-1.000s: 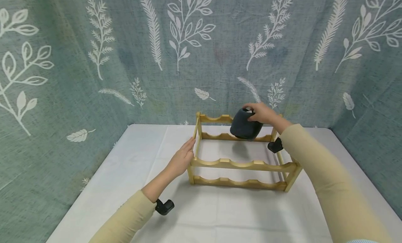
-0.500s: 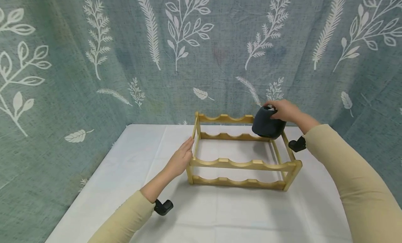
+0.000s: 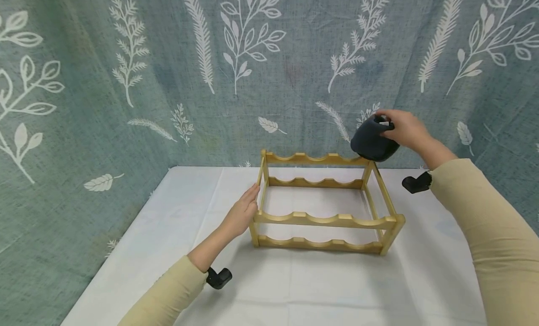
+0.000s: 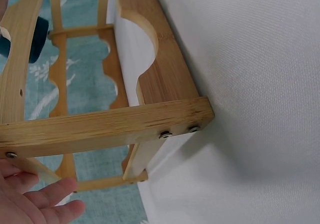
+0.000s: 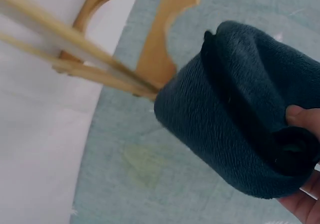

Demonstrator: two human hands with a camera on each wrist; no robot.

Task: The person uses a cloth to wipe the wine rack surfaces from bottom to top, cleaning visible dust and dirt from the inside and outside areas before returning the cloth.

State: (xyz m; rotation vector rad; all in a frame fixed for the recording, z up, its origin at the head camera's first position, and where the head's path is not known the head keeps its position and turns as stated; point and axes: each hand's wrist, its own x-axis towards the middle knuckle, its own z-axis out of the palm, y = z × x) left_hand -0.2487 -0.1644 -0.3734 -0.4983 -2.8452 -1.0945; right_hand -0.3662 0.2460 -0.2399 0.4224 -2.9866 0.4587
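Observation:
A dark blue, soft-napped folded cloth (image 3: 372, 141) hangs from my right hand (image 3: 406, 127), whose fingers and thumb pinch its upper end. It is just above the back right corner of a light wooden wine rack (image 3: 345, 220) with scalloped rails. In the right wrist view, the cloth (image 5: 200, 114) shows its rolled folds, and its lower end overlaps the rack's corner; contact is unclear. My left hand (image 3: 242, 213) rests with straight fingers against the rack's left side. The left wrist view shows these fingers (image 4: 52, 194) extended by the side bar.
The rack stands on a white-covered table (image 3: 290, 288). Behind it hangs a grey-green curtain (image 3: 294, 59) with white leaf prints, which also runs along both sides. A small black device (image 3: 220, 278) is strapped to my left wrist, another (image 3: 417, 182) to the right.
My right hand has carried the cloth rightward along the rack's back rail, then raised it above the back right corner. My left hand stays at the rack's left side.

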